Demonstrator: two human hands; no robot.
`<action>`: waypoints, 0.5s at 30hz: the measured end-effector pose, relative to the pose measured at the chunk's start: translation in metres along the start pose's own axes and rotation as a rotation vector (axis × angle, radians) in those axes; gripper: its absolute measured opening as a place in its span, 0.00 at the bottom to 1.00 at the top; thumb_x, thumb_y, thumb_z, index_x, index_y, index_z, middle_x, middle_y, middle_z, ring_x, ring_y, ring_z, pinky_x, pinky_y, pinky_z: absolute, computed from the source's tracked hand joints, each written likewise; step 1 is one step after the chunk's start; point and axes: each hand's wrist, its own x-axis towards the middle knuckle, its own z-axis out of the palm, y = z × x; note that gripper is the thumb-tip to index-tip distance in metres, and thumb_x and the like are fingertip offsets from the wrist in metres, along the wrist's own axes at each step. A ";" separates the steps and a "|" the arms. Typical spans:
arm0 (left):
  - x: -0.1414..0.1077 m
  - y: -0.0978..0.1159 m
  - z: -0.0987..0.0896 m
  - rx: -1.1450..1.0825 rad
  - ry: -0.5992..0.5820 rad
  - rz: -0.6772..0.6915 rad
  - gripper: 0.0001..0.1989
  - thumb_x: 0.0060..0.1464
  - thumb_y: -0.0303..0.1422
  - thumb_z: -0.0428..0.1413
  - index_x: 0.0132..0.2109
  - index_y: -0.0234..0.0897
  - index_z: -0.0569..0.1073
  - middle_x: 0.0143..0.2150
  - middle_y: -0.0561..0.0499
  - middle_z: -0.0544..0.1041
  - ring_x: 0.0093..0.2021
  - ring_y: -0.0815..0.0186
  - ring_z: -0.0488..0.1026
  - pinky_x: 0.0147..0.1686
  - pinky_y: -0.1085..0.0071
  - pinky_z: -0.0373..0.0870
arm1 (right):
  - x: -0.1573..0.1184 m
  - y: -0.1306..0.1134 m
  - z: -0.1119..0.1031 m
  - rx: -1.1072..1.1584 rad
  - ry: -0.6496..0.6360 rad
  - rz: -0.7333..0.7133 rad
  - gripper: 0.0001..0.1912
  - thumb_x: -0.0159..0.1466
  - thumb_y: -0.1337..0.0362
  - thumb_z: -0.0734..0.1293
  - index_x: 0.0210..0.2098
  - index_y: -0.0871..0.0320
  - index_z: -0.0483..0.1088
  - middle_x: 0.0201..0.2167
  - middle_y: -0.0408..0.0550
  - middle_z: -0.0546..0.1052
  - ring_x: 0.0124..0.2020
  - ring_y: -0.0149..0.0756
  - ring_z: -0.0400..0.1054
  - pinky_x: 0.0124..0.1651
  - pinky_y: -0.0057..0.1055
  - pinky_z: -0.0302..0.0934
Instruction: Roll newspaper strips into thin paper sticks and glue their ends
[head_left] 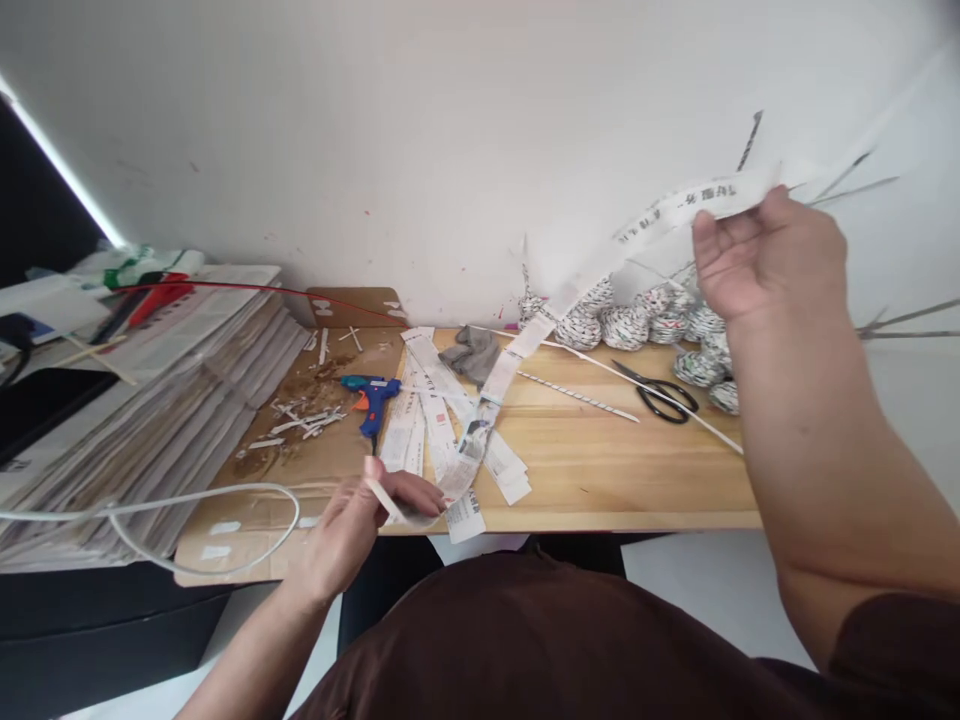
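Head view: left grip (354, 518) by table edge (600, 521) and right grip (776, 252) midair pinch one paper strip (517, 349)

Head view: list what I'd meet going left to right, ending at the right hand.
Paper stack → blue glue gun → grey cloth → striped stick → black scissors → right hand, holding one end of the paper strip.

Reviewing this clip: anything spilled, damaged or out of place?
Yes, mildly. The cardboard has brown stains, with paper scraps scattered over it near the glue gun. One loose strip pokes past the table edge. The strip held between left hand and right hand shows no obvious damage.
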 end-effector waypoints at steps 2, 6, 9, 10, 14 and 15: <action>0.006 0.002 0.003 0.128 -0.070 -0.106 0.28 0.62 0.48 0.41 0.36 0.35 0.80 0.38 0.43 0.80 0.40 0.58 0.75 0.43 0.63 0.68 | 0.000 -0.002 0.008 0.003 -0.038 0.006 0.16 0.71 0.71 0.49 0.34 0.60 0.65 0.34 0.46 0.75 0.36 0.25 0.73 0.42 0.31 0.70; 0.032 0.005 0.012 0.513 -0.056 0.013 0.13 0.55 0.41 0.54 0.44 0.43 0.78 0.42 0.48 0.79 0.42 0.60 0.74 0.44 0.65 0.69 | -0.019 -0.013 0.040 0.033 -0.049 0.058 0.12 0.70 0.70 0.55 0.35 0.62 0.67 0.41 0.47 0.77 0.41 0.27 0.73 0.43 0.30 0.70; 0.070 0.008 0.023 0.635 0.144 0.295 0.09 0.52 0.37 0.58 0.41 0.46 0.78 0.53 0.47 0.72 0.54 0.57 0.68 0.44 0.65 0.69 | -0.038 -0.026 0.061 0.018 -0.087 0.076 0.12 0.69 0.71 0.56 0.35 0.63 0.70 0.45 0.44 0.77 0.44 0.24 0.72 0.44 0.26 0.67; 0.085 0.010 0.027 0.604 0.191 0.340 0.09 0.51 0.36 0.58 0.41 0.45 0.78 0.56 0.46 0.69 0.55 0.57 0.67 0.41 0.67 0.71 | -0.044 -0.031 0.066 -0.006 -0.115 0.065 0.13 0.69 0.71 0.56 0.35 0.63 0.71 0.47 0.43 0.77 0.45 0.23 0.71 0.44 0.24 0.66; 0.139 0.014 0.040 0.365 0.267 0.370 0.09 0.46 0.31 0.61 0.37 0.38 0.73 0.53 0.44 0.69 0.50 0.59 0.70 0.32 0.74 0.69 | -0.053 -0.052 0.074 -0.076 -0.233 0.004 0.20 0.68 0.70 0.53 0.29 0.60 0.74 0.46 0.36 0.78 0.51 0.22 0.68 0.42 0.19 0.61; 0.147 0.014 0.042 0.267 0.274 0.328 0.11 0.44 0.30 0.62 0.37 0.37 0.71 0.44 0.46 0.72 0.43 0.63 0.72 0.31 0.74 0.69 | -0.052 -0.057 0.073 -0.080 -0.247 -0.019 0.22 0.67 0.70 0.52 0.27 0.59 0.74 0.43 0.35 0.79 0.52 0.23 0.68 0.42 0.19 0.61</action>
